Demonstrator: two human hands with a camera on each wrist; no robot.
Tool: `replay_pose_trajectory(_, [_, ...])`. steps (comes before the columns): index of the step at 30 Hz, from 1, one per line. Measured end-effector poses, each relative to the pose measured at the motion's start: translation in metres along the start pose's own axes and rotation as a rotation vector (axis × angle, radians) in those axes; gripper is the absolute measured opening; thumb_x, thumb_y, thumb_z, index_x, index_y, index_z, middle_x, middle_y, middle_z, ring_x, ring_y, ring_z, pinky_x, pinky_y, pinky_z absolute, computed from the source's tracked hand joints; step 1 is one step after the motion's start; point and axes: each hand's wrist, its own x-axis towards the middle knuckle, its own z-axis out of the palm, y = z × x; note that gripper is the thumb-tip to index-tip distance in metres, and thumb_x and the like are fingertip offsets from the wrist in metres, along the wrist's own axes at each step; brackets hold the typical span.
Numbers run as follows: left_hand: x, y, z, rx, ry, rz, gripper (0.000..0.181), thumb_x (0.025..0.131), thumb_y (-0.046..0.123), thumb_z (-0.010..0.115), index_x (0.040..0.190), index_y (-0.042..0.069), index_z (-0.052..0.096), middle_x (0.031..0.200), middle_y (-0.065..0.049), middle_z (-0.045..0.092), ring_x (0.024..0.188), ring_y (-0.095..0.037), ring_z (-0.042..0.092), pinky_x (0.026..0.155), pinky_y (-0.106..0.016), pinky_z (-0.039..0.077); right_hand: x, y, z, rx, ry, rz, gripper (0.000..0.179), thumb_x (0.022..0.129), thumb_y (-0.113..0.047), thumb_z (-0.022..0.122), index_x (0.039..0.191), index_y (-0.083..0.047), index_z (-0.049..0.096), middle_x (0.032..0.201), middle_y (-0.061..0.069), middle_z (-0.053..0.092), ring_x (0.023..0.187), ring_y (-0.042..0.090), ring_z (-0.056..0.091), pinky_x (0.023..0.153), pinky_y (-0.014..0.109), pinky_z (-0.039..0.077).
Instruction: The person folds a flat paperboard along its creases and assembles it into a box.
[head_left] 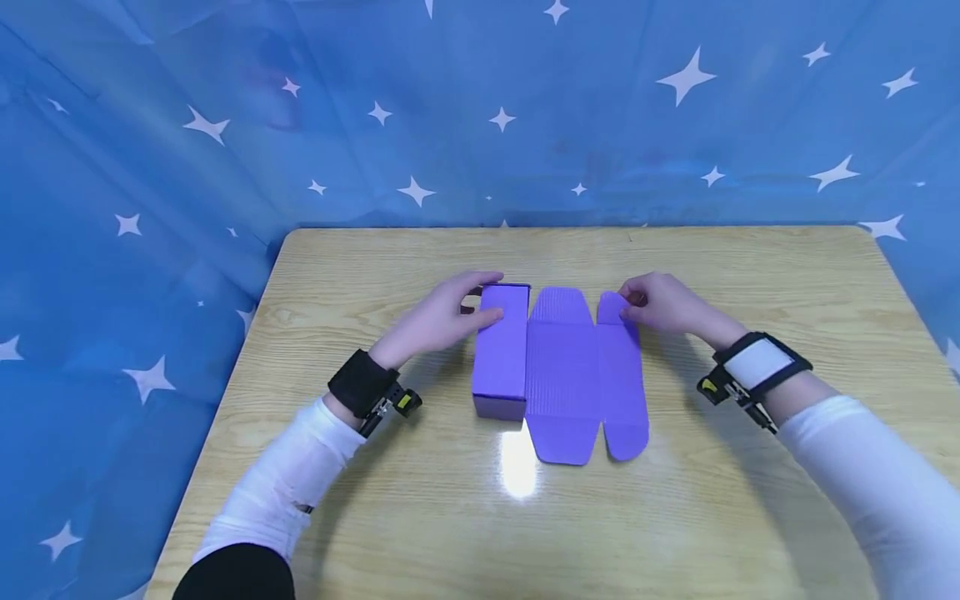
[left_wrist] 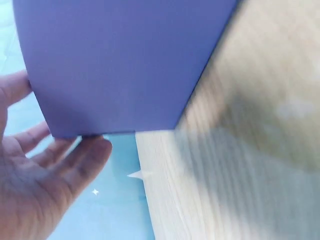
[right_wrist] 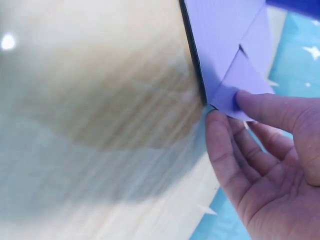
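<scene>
Starry blue cloth point(head_left: 457, 150) — pale wooden table point(head_left: 585, 525)

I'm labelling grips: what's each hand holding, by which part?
The left hand holds the box by its far end; the right hand pinches the open lid by its small far flap.

Box point(head_left: 504, 354) on tbl point(head_left: 420, 517), lid point(head_left: 564, 371) to its R, curtain point(head_left: 465, 158) behind tbl.

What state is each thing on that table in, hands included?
Purple box: folded into shape
Purple panel: unfolded, spread beside the box
Far right flap: pinched at its edge
Near flaps: unfolded, untouched
Left hand: holds the box's far end
Right hand: pinches the far right flap
</scene>
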Motion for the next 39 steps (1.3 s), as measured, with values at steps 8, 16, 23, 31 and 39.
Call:
replay_pose_trajectory(8, [-0.036, 0.010, 0.019, 0.047, 0.104, -0.103, 0.058, 0.106, 0.035, 0.062, 0.156, 0.008, 0.048, 0.158, -0.013, 0.054, 0.148, -0.030, 0.053, 0.116, -0.048, 0.053, 0.035, -0.015, -0.003, -0.007, -0.032, 0.021, 0.019, 0.100, -0.009, 0.066, 0.111, 0.005, 0.071, 0.098, 0.018, 0.074, 0.088, 0.025, 0.065, 0.075, 0.032, 0.048])
replay_pose_trajectory(16, [-0.031, 0.013, 0.022, 0.051, 0.111, -0.083, 0.055, 0.106, 0.032, 0.064, 0.153, 0.008, 0.052, 0.154, -0.013, 0.059, 0.143, -0.030, 0.057, 0.116, -0.050, 0.052, 0.015, -0.007, -0.002, 0.035, 0.025, 0.056, 0.034, 0.101, -0.016, 0.066, 0.125, 0.008, 0.067, 0.110, 0.028, 0.074, 0.099, 0.037, 0.071, 0.084, 0.045, 0.058])
replay_pose_trajectory(23, [-0.016, 0.010, 0.007, -0.058, 0.081, -0.047, 0.053, 0.106, 0.031, 0.063, 0.154, 0.011, 0.051, 0.155, -0.011, 0.058, 0.145, -0.032, 0.056, 0.120, -0.049, 0.049, -0.054, -0.002, 0.004, 0.063, 0.058, 0.092, 0.045, 0.101, -0.022, 0.068, 0.131, 0.011, 0.064, 0.105, 0.025, 0.077, 0.088, 0.027, 0.074, 0.071, 0.032, 0.058])
replay_pose_trajectory(31, [0.004, 0.003, -0.004, -0.098, -0.033, 0.005, 0.046, 0.108, 0.028, 0.061, 0.151, 0.012, 0.056, 0.151, -0.009, 0.062, 0.140, -0.029, 0.062, 0.118, -0.046, 0.052, -0.116, -0.007, 0.038, 0.172, 0.030, 0.129, 0.040, 0.100, -0.019, 0.070, 0.125, 0.012, 0.066, 0.085, 0.008, 0.077, 0.068, 0.007, 0.067, 0.058, 0.021, 0.052])
replay_pose_trajectory(39, [0.013, -0.002, 0.006, -0.051, -0.092, 0.039, 0.041, 0.109, 0.028, 0.058, 0.144, 0.008, 0.063, 0.146, -0.009, 0.067, 0.143, -0.026, 0.059, 0.121, -0.044, 0.048, -0.134, -0.011, 0.055, 0.261, 0.054, 0.175, 0.048, 0.094, -0.017, 0.076, 0.127, 0.016, 0.064, 0.080, 0.003, 0.075, 0.066, 0.001, 0.064, 0.060, 0.019, 0.053])
